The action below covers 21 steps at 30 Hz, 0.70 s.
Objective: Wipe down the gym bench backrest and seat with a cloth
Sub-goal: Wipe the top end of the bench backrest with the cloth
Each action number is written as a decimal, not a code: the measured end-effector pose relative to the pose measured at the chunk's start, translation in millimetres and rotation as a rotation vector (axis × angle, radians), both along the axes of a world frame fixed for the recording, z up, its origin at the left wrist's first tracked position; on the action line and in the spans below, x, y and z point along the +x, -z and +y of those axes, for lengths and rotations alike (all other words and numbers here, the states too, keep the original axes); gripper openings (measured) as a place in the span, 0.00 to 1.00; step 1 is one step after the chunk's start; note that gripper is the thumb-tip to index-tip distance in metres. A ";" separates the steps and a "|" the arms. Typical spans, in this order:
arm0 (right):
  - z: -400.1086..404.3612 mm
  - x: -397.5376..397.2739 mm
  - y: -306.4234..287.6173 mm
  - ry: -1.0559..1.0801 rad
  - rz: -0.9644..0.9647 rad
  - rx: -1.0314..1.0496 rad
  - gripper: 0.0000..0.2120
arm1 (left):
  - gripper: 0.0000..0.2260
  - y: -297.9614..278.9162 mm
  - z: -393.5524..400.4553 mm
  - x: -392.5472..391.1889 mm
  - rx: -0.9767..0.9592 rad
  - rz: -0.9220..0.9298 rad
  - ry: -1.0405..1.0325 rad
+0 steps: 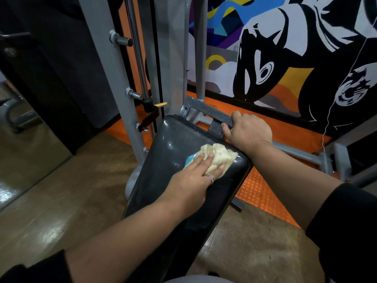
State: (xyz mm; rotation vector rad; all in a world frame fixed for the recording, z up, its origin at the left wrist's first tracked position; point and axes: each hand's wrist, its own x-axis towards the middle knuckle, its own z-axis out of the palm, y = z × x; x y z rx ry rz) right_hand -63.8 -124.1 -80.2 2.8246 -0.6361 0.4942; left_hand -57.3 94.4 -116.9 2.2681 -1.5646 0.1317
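Note:
A black padded bench pad (167, 139) runs away from me down the middle of the view. On its far right part lies a crumpled cream cloth (219, 155) with a blue patch. My left hand (191, 180) presses flat on the cloth with straight fingers; a ring shows on one finger. My right hand (247, 131) grips the dark textured metal bracket (206, 108) just beyond the pad's far end, fingers curled over its edge.
A grey machine upright (114, 82) with pegs and a chrome guide rod stands left of the bench. Orange rubber matting (263, 193) lies right of it, below a painted mural wall (285, 58). Grey frame legs (302, 155) cross the floor at right.

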 end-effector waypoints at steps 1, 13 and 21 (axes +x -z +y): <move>0.1 -0.3 -0.2 -0.001 0.001 -0.002 0.20 | 0.32 7.2 6.2 3.9 -0.020 0.006 -0.007; -0.8 -0.2 -1.3 -0.015 0.027 0.017 0.20 | 0.23 -16.8 -19.5 8.1 -0.071 0.052 -0.129; -0.3 -1.2 0.6 -0.019 -0.010 -0.007 0.20 | 0.20 6.1 -12.1 -19.5 -0.090 -0.212 0.122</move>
